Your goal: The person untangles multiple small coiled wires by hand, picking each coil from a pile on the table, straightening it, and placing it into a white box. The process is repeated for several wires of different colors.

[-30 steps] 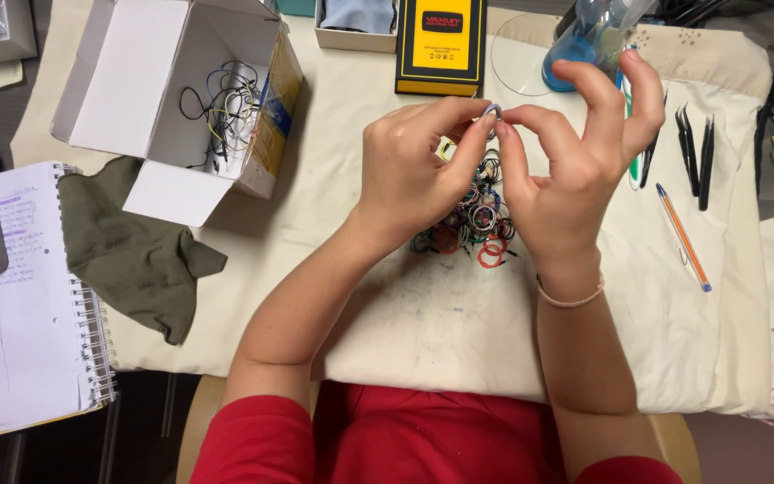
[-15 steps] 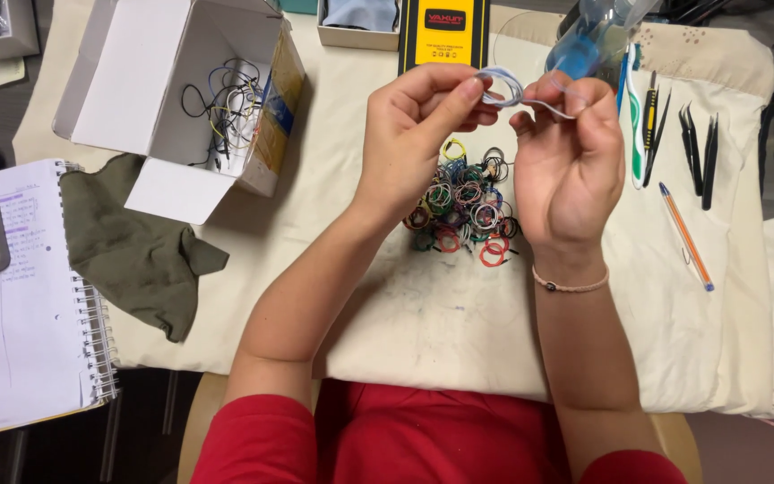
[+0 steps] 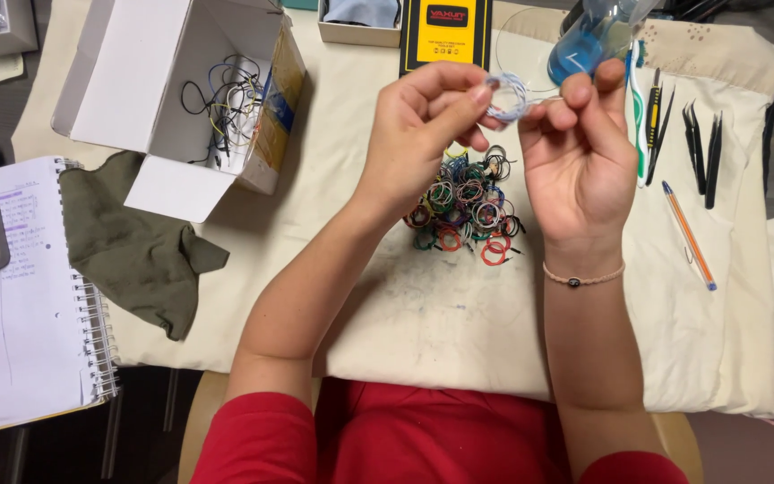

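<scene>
Small wire coil [image 3: 510, 95], whitish w/ blue, was held up above the pile of coloured wire loops [image 3: 466, 208] on the cream cloth [image 3: 423, 314]. Coil stood roughly upright, its ring facing the camera; a thin tail ran right toward the right hand [image 3: 575, 148]. Left hand [image 3: 423, 134] pinched it btwn thumb & forefinger; right-hand fingers curled shut on the tail. Exact wire ends too small to make out. Blue plastic bottle [image 3: 589, 45] cut off at top edge.

A pale blue-and-white wire coil [image 3: 510, 94] sits above a multicoloured heap of coils [image 3: 466, 204], red, green, black. Cream cloth [image 3: 423, 314], olive rag [image 3: 141, 242], white cardboard box [image 3: 181, 90], yellow-and-black case [image 3: 445, 34], orange pen [image 3: 688, 235], red sleeves [image 3: 257, 439].
</scene>
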